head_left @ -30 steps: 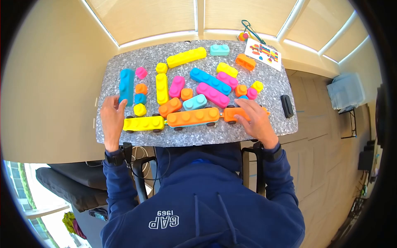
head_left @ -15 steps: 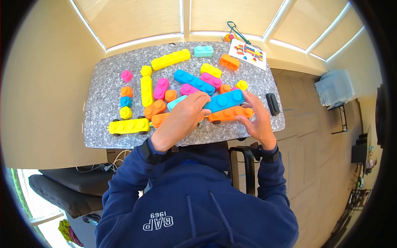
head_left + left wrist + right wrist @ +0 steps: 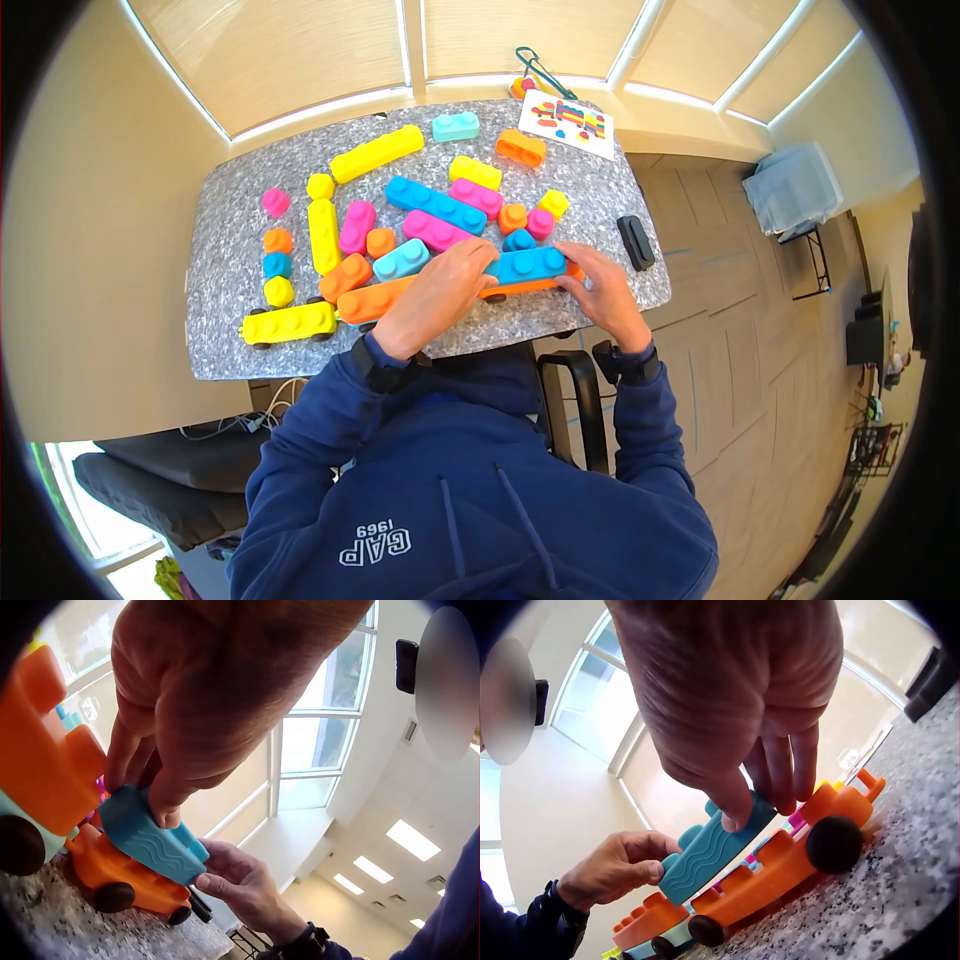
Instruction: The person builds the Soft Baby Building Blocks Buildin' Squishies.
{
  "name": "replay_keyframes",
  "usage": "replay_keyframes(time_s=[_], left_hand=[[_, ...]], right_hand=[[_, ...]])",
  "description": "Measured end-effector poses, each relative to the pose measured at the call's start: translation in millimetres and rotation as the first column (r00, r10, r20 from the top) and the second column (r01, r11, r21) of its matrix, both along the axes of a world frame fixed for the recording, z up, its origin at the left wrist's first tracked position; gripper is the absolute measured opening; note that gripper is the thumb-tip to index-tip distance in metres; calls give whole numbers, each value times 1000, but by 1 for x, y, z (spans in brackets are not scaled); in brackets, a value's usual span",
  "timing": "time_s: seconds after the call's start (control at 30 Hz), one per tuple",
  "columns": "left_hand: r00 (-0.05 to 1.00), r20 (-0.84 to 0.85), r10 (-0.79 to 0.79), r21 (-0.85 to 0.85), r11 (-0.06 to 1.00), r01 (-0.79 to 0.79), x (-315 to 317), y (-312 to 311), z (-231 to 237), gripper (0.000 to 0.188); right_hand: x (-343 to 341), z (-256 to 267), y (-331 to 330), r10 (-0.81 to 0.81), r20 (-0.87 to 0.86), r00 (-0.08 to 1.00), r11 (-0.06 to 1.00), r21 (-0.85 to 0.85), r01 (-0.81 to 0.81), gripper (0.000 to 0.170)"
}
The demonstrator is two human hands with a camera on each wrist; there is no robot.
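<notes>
Both hands pinch a long blue block by its ends, just over an orange wheeled base. In the head view the left hand grips its left end, and the right hand its right end. The right wrist view shows the blue block tilted above the studs of the orange base, with a gap between them. To the left, partly under the left hand, a long orange block sits on another wheeled piece, and a yellow wheeled base stands at that end.
Several loose blocks lie behind the row, including a yellow block, a pink block and a light blue block. A picture card lies at the back right of the speckled table; a black object lies near its right edge.
The long blue block has left its place at the table's left side. Both hands now hold it, lower over the orange wheeled base than half a second ago. The head view has shifted.
</notes>
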State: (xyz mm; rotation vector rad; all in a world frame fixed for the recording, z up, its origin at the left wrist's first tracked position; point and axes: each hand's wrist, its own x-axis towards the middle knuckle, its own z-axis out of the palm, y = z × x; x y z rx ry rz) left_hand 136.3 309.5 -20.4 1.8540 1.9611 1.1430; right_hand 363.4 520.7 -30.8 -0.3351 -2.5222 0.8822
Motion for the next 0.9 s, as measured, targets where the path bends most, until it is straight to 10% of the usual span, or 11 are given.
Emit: replay_keyframes(time_s=[0.9], left_hand=[[1000,-1,-19,-66,998,19,4,7,-17,35]], right_hand=[[5,-14,12,46,50,998,999,-1,-46,52]])
